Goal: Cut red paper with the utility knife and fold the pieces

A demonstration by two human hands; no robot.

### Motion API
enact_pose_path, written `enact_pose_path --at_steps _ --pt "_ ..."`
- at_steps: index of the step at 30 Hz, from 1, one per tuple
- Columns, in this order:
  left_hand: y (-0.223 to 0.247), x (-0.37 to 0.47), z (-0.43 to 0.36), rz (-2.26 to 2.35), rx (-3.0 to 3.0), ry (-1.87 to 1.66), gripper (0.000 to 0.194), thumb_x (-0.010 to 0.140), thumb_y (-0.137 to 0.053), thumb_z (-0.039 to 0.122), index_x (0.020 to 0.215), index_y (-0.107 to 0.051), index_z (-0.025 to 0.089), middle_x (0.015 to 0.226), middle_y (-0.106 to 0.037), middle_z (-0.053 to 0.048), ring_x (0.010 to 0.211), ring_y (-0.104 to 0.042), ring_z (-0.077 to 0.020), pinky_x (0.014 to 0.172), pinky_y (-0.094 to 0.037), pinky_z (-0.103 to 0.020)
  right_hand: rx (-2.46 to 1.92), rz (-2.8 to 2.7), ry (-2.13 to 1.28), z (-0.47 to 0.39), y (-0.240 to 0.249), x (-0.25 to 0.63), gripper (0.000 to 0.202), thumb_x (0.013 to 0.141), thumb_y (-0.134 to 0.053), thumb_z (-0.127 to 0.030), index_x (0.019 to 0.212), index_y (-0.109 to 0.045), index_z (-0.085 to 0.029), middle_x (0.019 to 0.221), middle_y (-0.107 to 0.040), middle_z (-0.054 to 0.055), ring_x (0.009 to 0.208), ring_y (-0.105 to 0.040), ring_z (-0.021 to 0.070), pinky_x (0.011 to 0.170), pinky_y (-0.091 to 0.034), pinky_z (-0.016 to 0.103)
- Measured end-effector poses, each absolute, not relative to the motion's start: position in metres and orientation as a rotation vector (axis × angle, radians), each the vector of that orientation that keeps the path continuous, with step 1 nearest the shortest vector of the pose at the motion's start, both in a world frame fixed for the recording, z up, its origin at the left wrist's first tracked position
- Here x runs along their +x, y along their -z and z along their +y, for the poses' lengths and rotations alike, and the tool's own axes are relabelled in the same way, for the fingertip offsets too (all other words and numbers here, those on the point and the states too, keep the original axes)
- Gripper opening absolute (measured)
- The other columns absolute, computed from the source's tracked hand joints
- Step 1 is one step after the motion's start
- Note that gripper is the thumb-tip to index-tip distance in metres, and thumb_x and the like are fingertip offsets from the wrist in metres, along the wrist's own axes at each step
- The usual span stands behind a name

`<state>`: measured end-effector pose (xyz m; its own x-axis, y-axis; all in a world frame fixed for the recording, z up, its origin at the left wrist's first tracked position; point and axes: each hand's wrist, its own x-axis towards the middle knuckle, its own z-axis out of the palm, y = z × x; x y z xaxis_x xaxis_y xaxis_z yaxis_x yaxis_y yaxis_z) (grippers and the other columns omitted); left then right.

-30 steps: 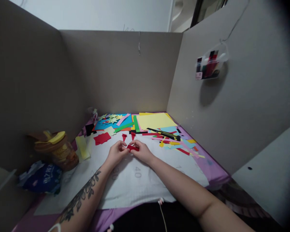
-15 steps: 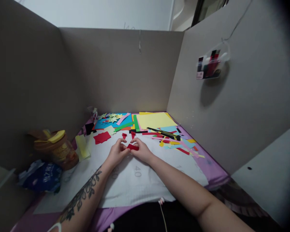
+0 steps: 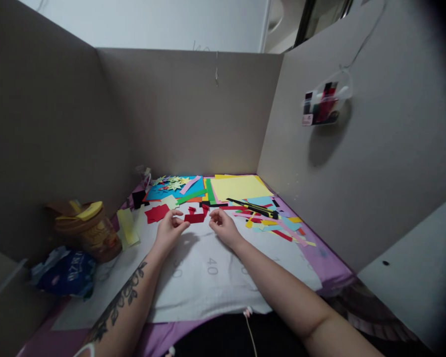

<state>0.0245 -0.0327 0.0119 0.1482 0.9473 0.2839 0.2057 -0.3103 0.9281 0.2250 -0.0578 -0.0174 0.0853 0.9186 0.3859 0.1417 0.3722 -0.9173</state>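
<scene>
A small red paper piece (image 3: 195, 218) extends from the fingertips of my left hand (image 3: 171, 227), which pinches its left end. My right hand (image 3: 223, 225) is apart from it, to the right; its fingers are curled, and whether they hold anything is too small to tell. Just beyond the held piece lie small folded red papers (image 3: 205, 210) on the white sheet. A larger red paper (image 3: 156, 213) rests to the left of my left hand. Right of my right hand are a black and yellow cutter (image 3: 258, 208) and scattered coloured strips (image 3: 282, 235).
Yellow sheets (image 3: 241, 188) and a blue sheet (image 3: 152, 193) with pale paper stars (image 3: 175, 183) lie at the back. On the left stand a brown cup with a yellow lid (image 3: 96, 230) and a blue packet (image 3: 69, 272). Grey panels (image 3: 186, 114) enclose the table.
My hands have moved apart. The red paper, earlier between both hands, now shows flatter and wider at my left fingertips, and my right hand has come off it.
</scene>
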Motion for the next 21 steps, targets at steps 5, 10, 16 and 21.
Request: enact_pose_path --at_steps 5,10,16,21 --pt "-0.004 0.03 -0.034 1.082 1.708 -1.19 0.031 0.068 -0.067 0.029 0.091 -0.048 0.02 0.059 -0.059 0.006 0.053 -0.054 -0.0109 0.052 -0.037 -0.02 -1.062 -1.455 -0.715 -0.061 0.016 0.219 0.015 0.072 -0.055 -0.021 0.087 -0.055 -0.021 0.075 -0.055 -0.002 0.069 -0.05 0.0137 0.063 -0.039 0.026" --pt "0.001 0.031 -0.033 1.09 1.736 -1.175 0.029 0.068 -0.067 0.028 0.089 -0.049 0.02 0.059 -0.06 0.005 0.054 -0.055 -0.0116 0.053 -0.038 -0.02 -1.092 -1.495 -0.623 -0.063 0.018 0.218 0.016 0.073 -0.056 -0.021 0.089 -0.054 -0.021 0.082 -0.058 -0.001 0.071 -0.052 0.0142 0.066 -0.041 0.027" --pt "0.001 0.031 -0.032 1.124 1.768 -1.186 0.027 0.068 -0.066 0.029 0.089 -0.051 0.02 0.06 -0.061 0.005 0.055 -0.056 -0.0123 0.054 -0.039 -0.021 -1.127 -1.525 -0.44 -0.064 0.017 0.218 0.014 0.074 -0.056 -0.018 0.087 -0.053 -0.022 0.087 -0.055 0.001 0.079 -0.052 0.016 0.067 -0.041 0.027" --pt "0.002 0.031 -0.034 1.129 1.805 -1.188 0.027 0.068 -0.066 0.03 0.089 -0.052 0.019 0.061 -0.062 0.004 0.057 -0.058 -0.013 0.055 -0.04 -0.022 -1.111 -1.601 -0.432 -0.063 0.018 0.219 0.007 0.075 -0.055 -0.015 0.079 -0.055 -0.021 0.086 -0.054 0.001 0.083 -0.052 0.0161 0.066 -0.04 0.026"
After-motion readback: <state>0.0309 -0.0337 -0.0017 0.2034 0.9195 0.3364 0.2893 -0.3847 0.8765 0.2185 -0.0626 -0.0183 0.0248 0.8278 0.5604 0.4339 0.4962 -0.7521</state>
